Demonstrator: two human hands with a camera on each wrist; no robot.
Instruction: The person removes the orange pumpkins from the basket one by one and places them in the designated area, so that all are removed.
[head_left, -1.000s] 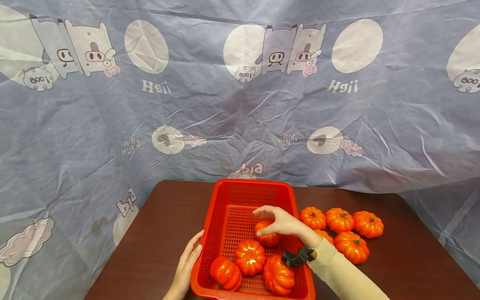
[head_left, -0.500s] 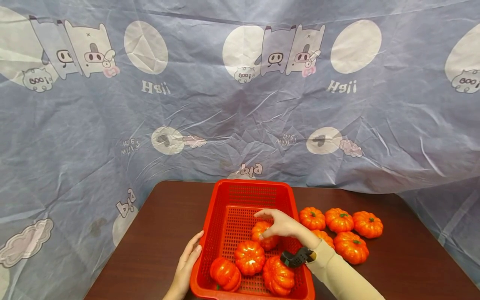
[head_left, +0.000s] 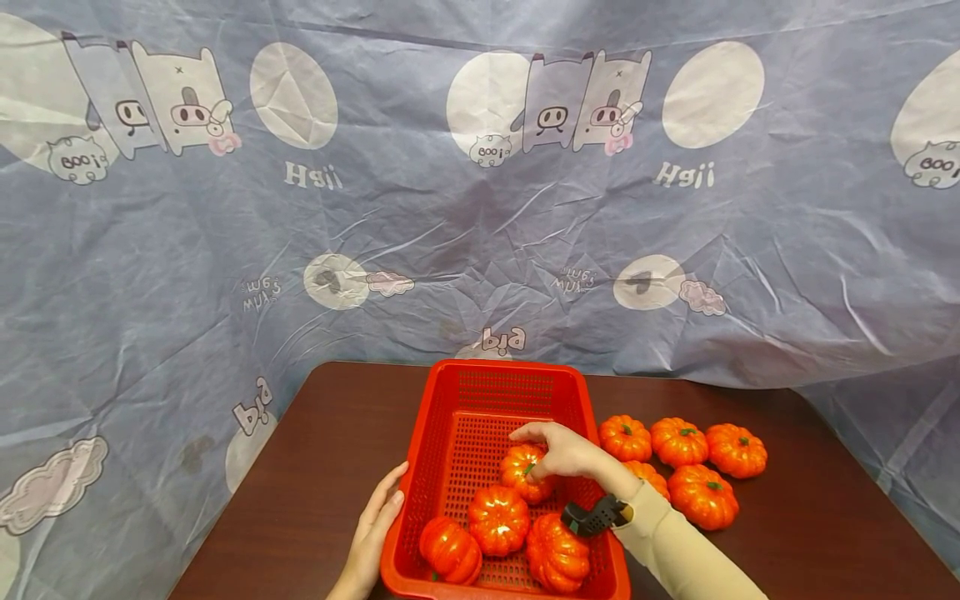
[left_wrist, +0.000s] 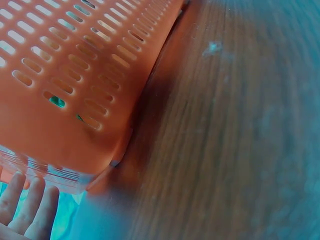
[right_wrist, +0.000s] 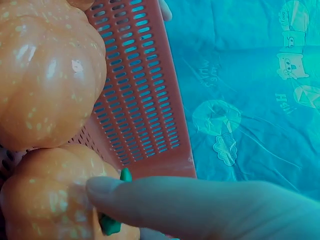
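A red plastic basket (head_left: pixel 510 364) with slotted walls stands on the table, with several orange toy pumpkins inside. My left hand (head_left: pixel 371 525) rests its straight fingers against the basket's left rim; in the left wrist view the fingers (left_wrist: pixel 32 207) show beside the slotted wall. Inside the basket, my right hand (head_left: pixel 562 454) is spread loosely over a pumpkin (head_left: pixel 517 473). Its thumb (right_wrist: pixel 165 205) lies at that pumpkin's green stem, while the fingers arch above its far side. A second pumpkin (head_left: pixel 498 521) touches it in front. Two more, a left one (head_left: pixel 452 550) and a right one (head_left: pixel 557 552), lie nearest me.
Several more pumpkins (head_left: pixel 678 440) sit on the brown table (head_left: pixel 345 417) to the basket's right, one partly behind my right forearm. A grey-blue printed cloth (head_left: pixel 420 217) hangs behind the table. A black camera mount (head_left: pixel 594 515) is strapped to my right wrist.
The pumpkin under my right hand has shifted slightly left and turned, so its stem now shows. My right hand has barely moved, and the left hand stays at the rim.
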